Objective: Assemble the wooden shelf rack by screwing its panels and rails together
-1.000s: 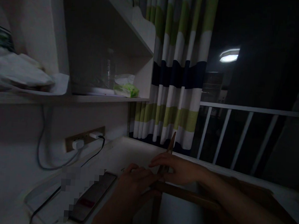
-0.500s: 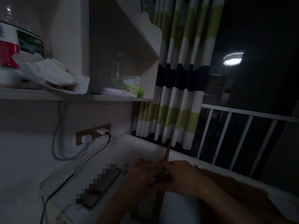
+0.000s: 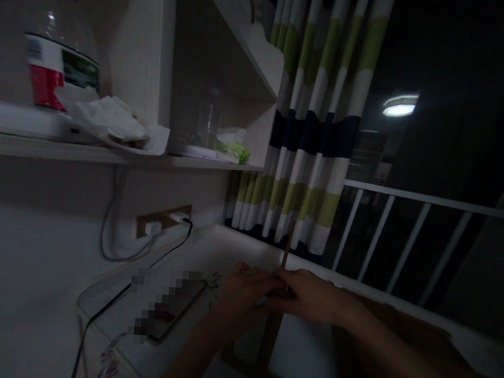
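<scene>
My left hand and my right hand meet over the white table, with fingers bent and closed around a long, thin brown strip. The strip rises behind my fingers toward the curtain, and its middle is hidden by them. A small shiny spot shows in the dark gap between my right thumb and fingers; I cannot make out what it is. Below my hands, a flat brown frame lies on the table. Several small dark pieces lie just left of my left hand.
A phone lies left of my hands, near a black cable running from the wall socket. Brown sheet-like material lies under my right forearm. Overhead left is a shelf; behind stand a striped curtain and white railing.
The view has shifted slightly left, so the shelf, phone and curtain sit a little further right. Both hands stay together at the brown strip with little change in grip.
</scene>
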